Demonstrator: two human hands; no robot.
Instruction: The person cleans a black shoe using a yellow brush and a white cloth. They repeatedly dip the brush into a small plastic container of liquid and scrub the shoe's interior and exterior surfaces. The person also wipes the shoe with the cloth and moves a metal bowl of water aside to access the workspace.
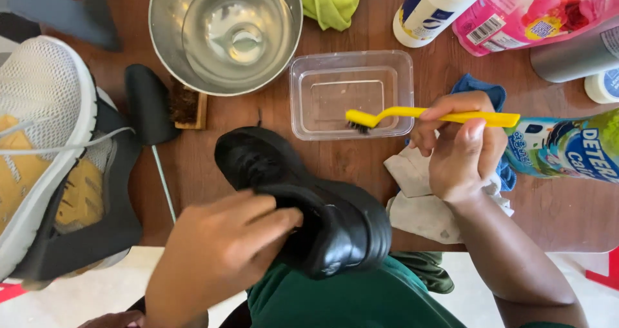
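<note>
Gripped by the left hand [216,254] fingers, the black shoe [303,199] points up-left; the yellow brush [429,116], pinched by the right hand [461,150], is held just right of it.

1 head-worn view, steeply downward, close over the wooden table [567,218].

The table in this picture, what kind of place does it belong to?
Probably a home or small workshop spot set up for cleaning shoes. On the wooden table lie a black shoe, a yellow brush dipped in a clear tub, a metal bowl and detergent bottles.
</note>
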